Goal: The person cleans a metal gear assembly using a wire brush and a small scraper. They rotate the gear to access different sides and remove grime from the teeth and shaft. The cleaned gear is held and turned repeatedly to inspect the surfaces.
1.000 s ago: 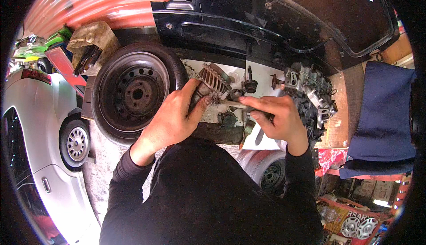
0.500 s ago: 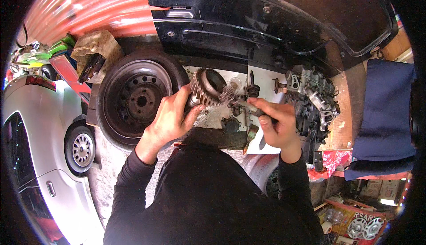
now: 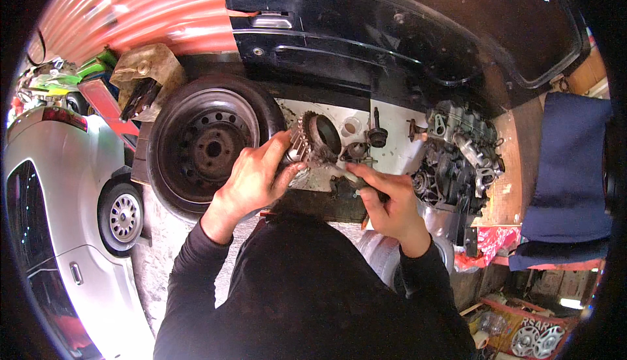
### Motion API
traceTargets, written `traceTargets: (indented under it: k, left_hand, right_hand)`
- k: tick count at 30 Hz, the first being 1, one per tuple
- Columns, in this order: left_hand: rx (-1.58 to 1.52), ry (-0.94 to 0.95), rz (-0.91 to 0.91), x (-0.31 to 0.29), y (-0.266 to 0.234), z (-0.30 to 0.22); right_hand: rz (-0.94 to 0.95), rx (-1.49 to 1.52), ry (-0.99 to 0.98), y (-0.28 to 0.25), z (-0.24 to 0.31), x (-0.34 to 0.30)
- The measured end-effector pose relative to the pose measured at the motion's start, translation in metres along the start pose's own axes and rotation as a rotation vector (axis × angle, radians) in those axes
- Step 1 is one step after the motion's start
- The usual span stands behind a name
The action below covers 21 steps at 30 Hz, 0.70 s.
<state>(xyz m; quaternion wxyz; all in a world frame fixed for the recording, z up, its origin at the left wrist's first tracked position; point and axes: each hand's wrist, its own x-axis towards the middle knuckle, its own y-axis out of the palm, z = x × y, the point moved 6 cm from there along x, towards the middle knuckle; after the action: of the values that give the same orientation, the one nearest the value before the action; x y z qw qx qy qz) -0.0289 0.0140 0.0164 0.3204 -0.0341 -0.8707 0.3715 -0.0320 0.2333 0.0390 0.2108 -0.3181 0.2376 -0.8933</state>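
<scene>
My left hand grips a metal gear by its toothed rim, thumb below and fingers behind. The gear is tilted, its round dark opening turned to the right. In my right hand is a brush, held by its handle. Its bristle end lies against the lower right of the gear and looks smeared by motion. Beyond the hands, a dark shaft-like part and a small clear cup stand on a white sheet. Other small metal parts there are partly hidden.
A wheel with tyre lies left of my hands. An engine block stands to the right. A black car door panel spans the far side. A silver car is at left, and a blue cloth hangs at right.
My right hand has moved left and slightly down with the brush, whose bristles are now closer against the gear. The gear has shifted slightly right and down in view.
</scene>
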Motion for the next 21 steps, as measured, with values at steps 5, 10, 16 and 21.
traceTargets:
  k: [5, 10, 16, 21]
  left_hand:
    - [-0.045, -0.009, 0.058, -0.009, 0.009, 0.003]
    - [-0.120, -0.057, -0.046, -0.016, 0.010, 0.017]
    - [-0.062, 0.054, -0.223, -0.031, 0.016, 0.014]
    - [-0.025, 0.019, -0.204, -0.046, 0.017, 0.021]
  right_hand:
    - [0.038, -0.026, 0.095, -0.010, 0.007, 0.013]
    - [0.078, -0.021, 0.065, -0.009, 0.000, -0.008]
    - [0.099, 0.055, 0.078, 0.005, 0.006, 0.009]
    - [-0.019, 0.003, 0.017, -0.008, -0.017, -0.012]
